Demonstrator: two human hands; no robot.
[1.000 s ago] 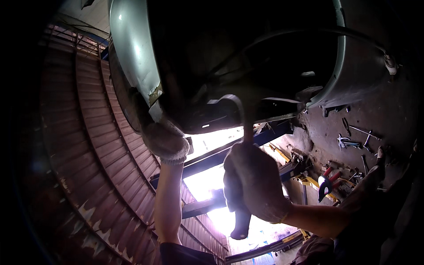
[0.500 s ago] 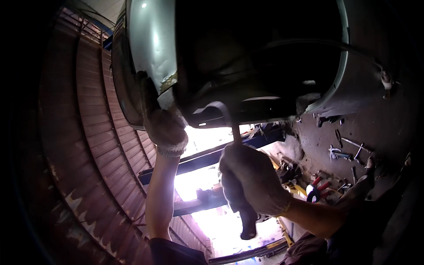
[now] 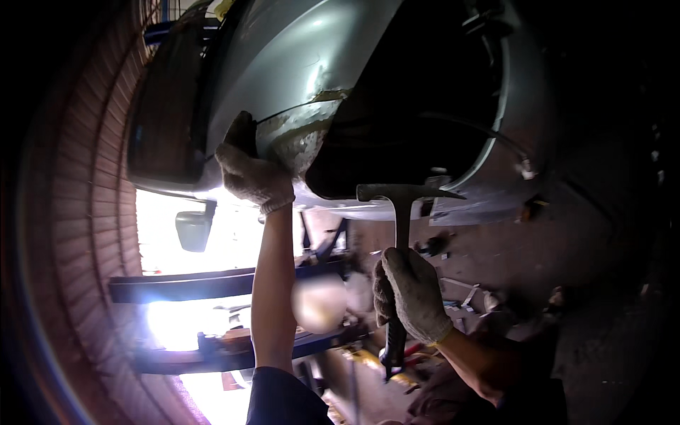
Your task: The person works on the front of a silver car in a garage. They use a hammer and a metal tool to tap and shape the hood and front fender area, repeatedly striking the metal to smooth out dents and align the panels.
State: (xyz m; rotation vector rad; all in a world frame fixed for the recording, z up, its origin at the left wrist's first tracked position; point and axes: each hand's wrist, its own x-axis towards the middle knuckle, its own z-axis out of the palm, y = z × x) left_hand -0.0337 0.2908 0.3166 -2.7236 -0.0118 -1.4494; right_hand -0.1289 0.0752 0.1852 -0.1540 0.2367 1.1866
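Note:
In my gloved right hand (image 3: 414, 294) is a pick hammer (image 3: 402, 219), held upright by its dark handle. Its head has a blunt face to the left and a long point to the right, in front of the lower edge of a dark wheel opening. My left hand (image 3: 251, 173), also in a knit glove, rests against a silver car body panel (image 3: 283, 53), left of a scraped, rough patch (image 3: 301, 138) by the opening. A dark part sticks up at that hand; whether it is glove or a held piece I cannot tell, since the fingers are mostly hidden.
Dark blue beams (image 3: 191, 285) cross the lower left, with bright light between them. A side mirror (image 3: 193, 230) hangs beyond the car. Ribbed metal wall (image 3: 85, 234) runs down the left. Tools (image 3: 460, 294) lie on the floor at right.
The view has shifted, and more of the panel and scraped patch shows. The hammer, blurred near the panel's lower edge before, is now drawn back into plain sight. My left hand stays at the panel.

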